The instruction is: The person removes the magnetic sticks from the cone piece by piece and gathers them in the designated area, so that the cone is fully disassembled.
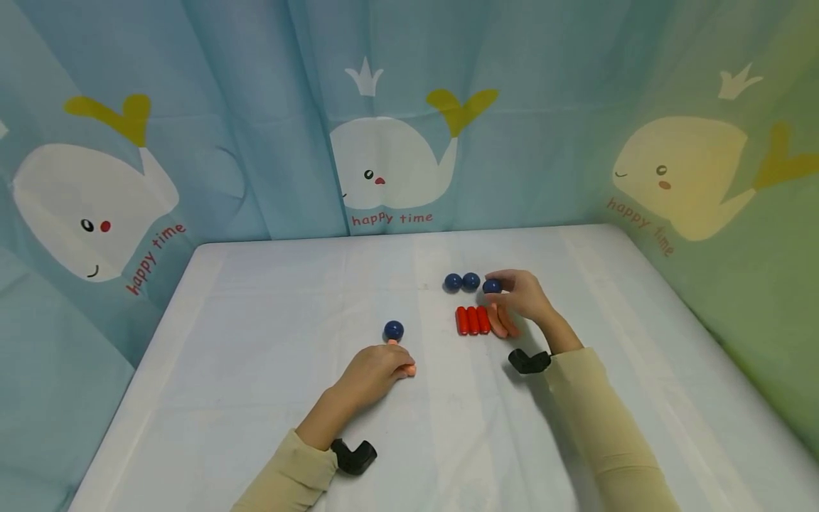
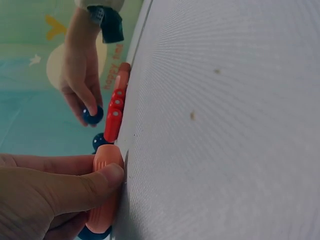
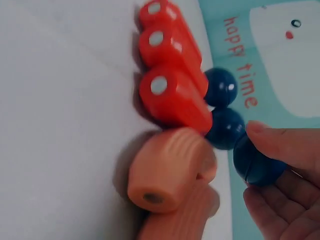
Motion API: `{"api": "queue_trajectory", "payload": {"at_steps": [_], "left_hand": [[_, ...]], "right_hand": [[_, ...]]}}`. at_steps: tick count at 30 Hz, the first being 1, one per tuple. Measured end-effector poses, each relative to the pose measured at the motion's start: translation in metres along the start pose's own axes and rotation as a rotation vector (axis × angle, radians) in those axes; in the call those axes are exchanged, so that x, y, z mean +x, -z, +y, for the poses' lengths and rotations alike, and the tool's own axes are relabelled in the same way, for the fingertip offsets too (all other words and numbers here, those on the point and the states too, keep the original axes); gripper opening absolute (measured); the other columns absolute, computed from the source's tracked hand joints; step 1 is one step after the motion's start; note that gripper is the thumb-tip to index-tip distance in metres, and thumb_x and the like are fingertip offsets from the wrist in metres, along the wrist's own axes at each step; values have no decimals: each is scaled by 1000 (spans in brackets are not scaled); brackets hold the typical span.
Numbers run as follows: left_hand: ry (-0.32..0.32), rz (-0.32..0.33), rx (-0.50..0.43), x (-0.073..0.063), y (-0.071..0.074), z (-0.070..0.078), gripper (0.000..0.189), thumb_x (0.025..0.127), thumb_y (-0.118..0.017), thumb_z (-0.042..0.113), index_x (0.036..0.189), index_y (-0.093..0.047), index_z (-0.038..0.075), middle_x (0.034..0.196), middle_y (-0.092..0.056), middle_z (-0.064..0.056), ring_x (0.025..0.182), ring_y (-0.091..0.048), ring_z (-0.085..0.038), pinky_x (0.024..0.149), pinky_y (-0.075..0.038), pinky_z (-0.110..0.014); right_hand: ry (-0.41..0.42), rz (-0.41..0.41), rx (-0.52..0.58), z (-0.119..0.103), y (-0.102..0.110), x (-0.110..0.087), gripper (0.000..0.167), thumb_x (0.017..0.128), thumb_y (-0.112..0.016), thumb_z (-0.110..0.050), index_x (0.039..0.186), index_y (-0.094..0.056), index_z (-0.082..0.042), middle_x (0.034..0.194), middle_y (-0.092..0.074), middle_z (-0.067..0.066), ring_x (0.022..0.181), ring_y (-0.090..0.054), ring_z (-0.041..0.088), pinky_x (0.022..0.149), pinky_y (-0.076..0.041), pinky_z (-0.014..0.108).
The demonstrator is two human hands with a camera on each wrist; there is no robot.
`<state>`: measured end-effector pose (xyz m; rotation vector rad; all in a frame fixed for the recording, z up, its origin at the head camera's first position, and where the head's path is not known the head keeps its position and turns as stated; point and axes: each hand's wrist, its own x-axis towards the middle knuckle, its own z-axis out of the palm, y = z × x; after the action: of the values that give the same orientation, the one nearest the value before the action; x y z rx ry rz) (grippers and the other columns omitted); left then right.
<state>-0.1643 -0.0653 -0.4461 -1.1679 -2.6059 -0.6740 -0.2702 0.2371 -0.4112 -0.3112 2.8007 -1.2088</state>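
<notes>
My left hand (image 1: 376,371) pinches an orange, ribbed, curved magnetic rod (image 2: 104,212) between thumb and fingers, close over the white table. A dark blue ball (image 1: 393,330) lies just beyond that hand. My right hand (image 1: 523,293) holds another dark blue ball (image 3: 257,162) between thumb and fingers at the right end of a row. Beside it are two more blue balls (image 1: 462,282) side by side. Nearer to me, three red rods (image 1: 473,321) lie parallel, with silvery discs in their ends. Two orange curved rods (image 1: 503,321) lie against their right side, below the right hand.
A white cloth covers the table (image 1: 269,320). Behind and around it hangs a blue-green curtain (image 1: 256,142) with printed whales. A black wrist mount (image 1: 355,457) sits at the left sleeve, and another black mount (image 1: 530,361) at the right.
</notes>
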Motion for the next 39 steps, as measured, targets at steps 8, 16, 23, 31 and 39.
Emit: {"api": "queue_trajectory", "payload": {"at_steps": [8,16,23,31,39], "left_hand": [[-3,-9,6,0,0,1,9,86,-64,19,81,-67,12,80,-63,5,76,-61,-9,67,-48,-22],[-15,-3,17,0,-2,1,10,86,-64,20,83,-67,11,81,-64,4,76,-61,-9,67,-48,-22],[-12,-3,26,0,-1,1,10,86,-64,21,82,-67,12,80,-63,4,75,-61,-9,66,-49,-22],[-8,1,28,0,-1,2,10,86,-64,21,83,-68,12,79,-63,4,75,-61,-10,66,-49,-23],[4,12,50,0,-3,2,10,85,-65,20,81,-67,13,79,-63,4,76,-61,-10,65,-49,-24]], "right_hand": [[-64,-30,-122,11,1,20,40,83,-67,-7,120,-56,5,114,-58,23,97,-54,34,85,-47,45],[-70,-70,-177,10,1,30,42,81,-68,-7,119,-56,7,113,-58,23,95,-54,33,85,-47,44],[-100,-92,-192,10,0,36,43,81,-69,-9,120,-56,6,113,-58,22,94,-54,32,85,-47,44],[-79,1,-214,4,8,21,52,81,-70,-15,126,-52,4,126,-50,26,111,-47,41,89,-42,50],[21,203,3,-4,4,-22,43,82,-70,-9,119,-56,8,119,-55,26,110,-51,40,91,-42,46]]}}
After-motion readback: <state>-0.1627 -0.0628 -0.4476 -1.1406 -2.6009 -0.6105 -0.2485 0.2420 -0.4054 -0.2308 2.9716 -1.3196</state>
